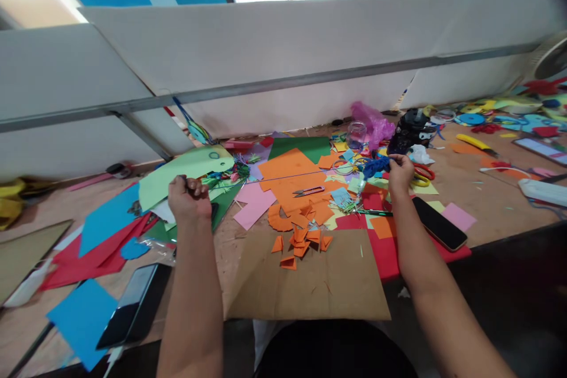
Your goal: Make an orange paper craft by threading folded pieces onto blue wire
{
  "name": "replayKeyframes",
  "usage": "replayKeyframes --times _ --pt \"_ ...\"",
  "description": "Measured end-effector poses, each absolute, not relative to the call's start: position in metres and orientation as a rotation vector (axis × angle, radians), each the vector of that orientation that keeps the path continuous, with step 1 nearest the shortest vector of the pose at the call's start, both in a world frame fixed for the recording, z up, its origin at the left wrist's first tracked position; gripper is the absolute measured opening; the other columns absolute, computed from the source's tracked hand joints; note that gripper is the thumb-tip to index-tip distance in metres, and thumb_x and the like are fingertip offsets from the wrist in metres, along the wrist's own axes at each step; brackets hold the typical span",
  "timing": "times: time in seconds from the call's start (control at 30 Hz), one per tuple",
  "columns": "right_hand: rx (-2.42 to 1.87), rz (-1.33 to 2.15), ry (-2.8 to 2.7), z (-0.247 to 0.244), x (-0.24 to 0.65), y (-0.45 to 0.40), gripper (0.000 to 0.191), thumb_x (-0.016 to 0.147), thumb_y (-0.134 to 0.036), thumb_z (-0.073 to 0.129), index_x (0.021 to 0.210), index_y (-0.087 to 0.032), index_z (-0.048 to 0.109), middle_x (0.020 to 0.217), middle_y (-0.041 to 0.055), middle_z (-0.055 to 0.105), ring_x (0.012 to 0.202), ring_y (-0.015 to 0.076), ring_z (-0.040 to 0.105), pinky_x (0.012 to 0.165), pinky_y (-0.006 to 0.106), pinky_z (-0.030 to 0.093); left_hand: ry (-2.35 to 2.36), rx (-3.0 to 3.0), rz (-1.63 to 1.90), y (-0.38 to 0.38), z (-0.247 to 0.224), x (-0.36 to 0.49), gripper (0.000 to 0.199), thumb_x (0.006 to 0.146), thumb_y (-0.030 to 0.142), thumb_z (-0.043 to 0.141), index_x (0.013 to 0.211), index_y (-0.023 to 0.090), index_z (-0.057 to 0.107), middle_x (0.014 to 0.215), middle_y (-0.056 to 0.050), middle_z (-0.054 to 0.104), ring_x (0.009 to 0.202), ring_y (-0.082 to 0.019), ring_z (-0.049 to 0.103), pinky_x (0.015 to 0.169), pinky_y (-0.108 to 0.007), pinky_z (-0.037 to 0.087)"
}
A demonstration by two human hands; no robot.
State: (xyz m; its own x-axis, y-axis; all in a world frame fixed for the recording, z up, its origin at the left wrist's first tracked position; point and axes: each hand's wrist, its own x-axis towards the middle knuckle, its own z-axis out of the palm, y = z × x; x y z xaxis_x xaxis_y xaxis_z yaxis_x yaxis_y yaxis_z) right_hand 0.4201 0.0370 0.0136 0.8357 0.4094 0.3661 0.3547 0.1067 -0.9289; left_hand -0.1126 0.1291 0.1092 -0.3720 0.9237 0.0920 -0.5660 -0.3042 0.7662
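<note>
A thin blue thread (283, 177) runs taut across the table between my two hands. My left hand (190, 196) is closed in a fist around its left end, above green paper. At the right, my right hand (400, 171) pinches a bundle of blue yarn (375, 166) from which the thread comes. Below the thread lie small thread snips (309, 191) on orange paper (290, 174). Nearer to me, several small folded orange paper pieces (301, 242) rest on a sheet of brown cardboard (310, 289).
Right of the cardboard lie a dark phone (439, 223), red-handled scissors (424, 172) and a yellow cutter (476, 144). Another phone (133, 305) with a cable sits at the front left. A dark jar (411, 130) and a pink plastic bag (372, 123) stand near the white partition (283, 41).
</note>
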Motion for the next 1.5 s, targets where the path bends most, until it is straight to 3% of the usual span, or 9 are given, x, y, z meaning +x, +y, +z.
replayKeyframes --times 0.23,0.37,0.5,0.57,0.67,0.93,1.03,1.13,1.5 --pt "-1.352 0.223 -0.759 0.027 0.395 0.039 0.021 0.075 -0.033 0.063 0.091 -0.02 0.067 0.082 0.0021 0.067 0.074 0.0177 0.06 0.071 0.032 0.051 1.333 1.122 1.732 0.137 0.092 -0.096 0.01 0.08 0.014 0.065 0.077 0.019 0.057 0.055 0.007 0.052 0.049 -0.011 0.044 0.049 -0.019 0.034" --pt "-1.257 0.363 -0.883 0.04 0.368 0.037 0.022 0.073 -0.034 0.067 0.09 -0.021 0.069 0.08 0.0011 0.067 0.07 0.0164 0.059 0.066 0.03 0.05 1.322 1.648 1.369 0.134 0.088 -0.066 0.012 0.069 0.019 0.076 0.079 0.02 0.07 0.081 -0.003 0.072 0.082 -0.02 0.062 0.074 -0.026 0.05" --pt "-1.103 0.497 -1.008 0.057 0.344 0.03 0.019 0.072 -0.03 0.071 0.089 -0.021 0.07 0.08 -0.001 0.067 0.072 0.0146 0.059 0.069 0.028 0.049 1.191 1.997 1.02 0.12 0.096 -0.005 0.025 0.082 0.029 0.067 0.104 0.021 0.073 0.119 -0.008 0.073 0.113 -0.025 0.063 0.102 -0.039 0.047" --pt "-1.039 0.538 -1.03 0.066 0.335 0.026 0.018 0.071 -0.029 0.073 0.087 -0.021 0.07 0.08 -0.0017 0.067 0.072 0.0138 0.059 0.069 0.027 0.05 1.066 1.988 0.87 0.112 0.099 0.031 0.035 0.086 0.03 0.062 0.118 0.02 0.07 0.129 -0.01 0.069 0.112 -0.024 0.064 0.1 -0.038 0.049" --pt "-0.952 0.612 -1.013 0.081 0.325 0.02 0.017 0.072 -0.028 0.077 0.087 -0.022 0.07 0.08 -0.002 0.067 0.072 0.0131 0.061 0.068 0.025 0.05 0.839 1.809 0.612 0.101 0.096 0.081 0.047 0.089 0.028 0.057 0.135 0.02 0.061 0.144 -0.015 0.059 0.079 -0.016 0.068 0.077 -0.032 0.055" --pt "-0.794 0.788 -0.969 0.108 0.317 0.007 0.018 0.073 -0.025 0.077 0.089 -0.025 0.068 0.081 -0.004 0.065 0.067 0.0107 0.06 0.062 0.023 0.05 0.545 1.487 0.397 0.083 0.081 0.142 0.046 0.075 0.016 0.063 0.121 0.018 0.064 0.089 -0.005 0.072 0.068 -0.013 0.066 0.066 -0.025 0.05" --pt "-0.791 0.776 -0.97 0.112 0.323 0.005 0.017 0.074 -0.024 0.075 0.089 -0.024 0.068 0.08 -0.0042 0.064 0.066 0.0103 0.059 0.061 0.022 0.05 0.541 1.506 0.438 0.084 0.083 0.141 0.022 0.078 0.026 0.067 0.097 0.015 0.066 0.078 -0.003 0.067 0.067 -0.011 0.062 0.067 -0.025 0.048" --pt "-0.794 0.745 -0.948 0.113 0.335 0.005 0.016 0.073 -0.023 0.074 0.088 -0.024 0.068 0.08 -0.0041 0.065 0.067 0.0098 0.06 0.062 0.022 0.05 0.603 1.631 0.54 0.089 0.092 0.129 0.028 0.082 0.043 0.066 0.083 0.015 0.064 0.066 0.001 0.057 0.061 -0.01 0.052 0.061 -0.024 0.042" --pt "-1.144 0.585 -0.736 0.083 0.392 0.031 0.023 0.061 -0.026 0.067 0.083 -0.021 0.067 0.073 -0.0033 0.065 0.062 0.0117 0.058 0.057 0.023 0.049 0.905 1.804 0.858 0.116 0.153 0.085 0.025 0.075 0.037 0.064 0.079 0.014 0.074 0.074 -0.002 0.067 0.062 -0.01 0.044 0.057 -0.024 0.032"
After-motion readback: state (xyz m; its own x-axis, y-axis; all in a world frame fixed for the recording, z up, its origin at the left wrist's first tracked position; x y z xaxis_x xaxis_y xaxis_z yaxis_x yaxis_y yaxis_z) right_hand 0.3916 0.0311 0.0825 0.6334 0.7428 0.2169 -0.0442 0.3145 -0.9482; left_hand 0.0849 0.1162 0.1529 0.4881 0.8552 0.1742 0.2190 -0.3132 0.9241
